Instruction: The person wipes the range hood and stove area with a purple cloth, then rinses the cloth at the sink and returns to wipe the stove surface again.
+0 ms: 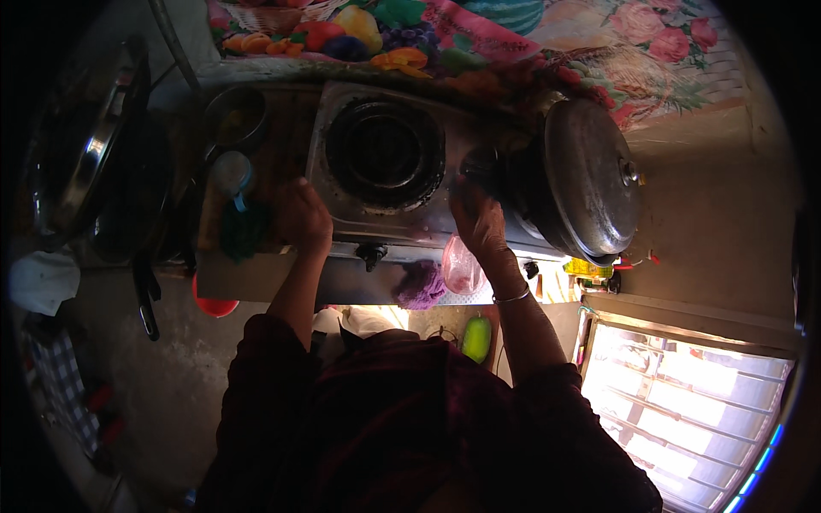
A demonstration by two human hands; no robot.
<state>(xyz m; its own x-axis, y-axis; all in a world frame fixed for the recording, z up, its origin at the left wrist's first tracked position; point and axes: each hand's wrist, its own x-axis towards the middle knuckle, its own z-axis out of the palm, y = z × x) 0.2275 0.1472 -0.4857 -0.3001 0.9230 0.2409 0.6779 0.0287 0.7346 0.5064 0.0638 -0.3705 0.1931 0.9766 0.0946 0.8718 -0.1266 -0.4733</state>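
Note:
A metal two-burner gas stove (423, 229) lies before me, its left burner (385, 154) bare of any pot. My left hand (308, 215) rests at the stove's left edge, beside a dark green scrubbing cloth (244, 231); whether it grips the edge is unclear. My right hand (478, 215), a bangle on its wrist, is at a dark object (481, 168) between the burners. Shadow hides its fingertips and that object's kind. To its right a large lidded metal pot (593, 179) stands over the other burner. A pink translucent container (463, 266) and a purple cloth (421, 285) lie near the front edge.
Left of the stove are a small saucepan (236, 118) and a light blue cup (232, 173). Large metal pans (96, 160) and a black handle (146, 301) crowd the far left. A fruit-patterned sheet (385, 38) covers the wall behind. A barred window (680, 410) is at lower right.

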